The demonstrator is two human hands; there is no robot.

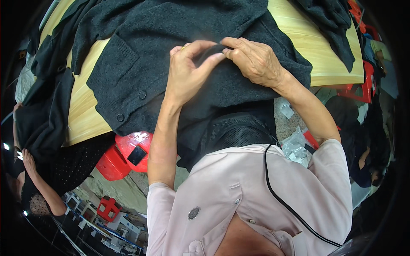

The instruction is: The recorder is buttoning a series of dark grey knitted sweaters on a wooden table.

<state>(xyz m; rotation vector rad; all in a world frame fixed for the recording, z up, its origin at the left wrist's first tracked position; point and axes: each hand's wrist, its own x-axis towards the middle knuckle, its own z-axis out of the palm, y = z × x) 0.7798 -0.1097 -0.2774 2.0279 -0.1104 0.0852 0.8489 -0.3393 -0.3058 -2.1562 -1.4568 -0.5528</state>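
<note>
Nearest the viewer is a pale shirt [213, 187], crossed by a black cord [267, 168]. Beyond it, the left hand [188, 70] and right hand [258, 59], fingertips nearly meeting, pinch a narrow fold of a dark grey sweater [141, 59], which lies over the near edge of a wooden table [337, 70]. A phone [136, 155] rests on a red stool [112, 164]. Farther left, another person's hand [29, 162] touches a dark garment [42, 123].
</note>
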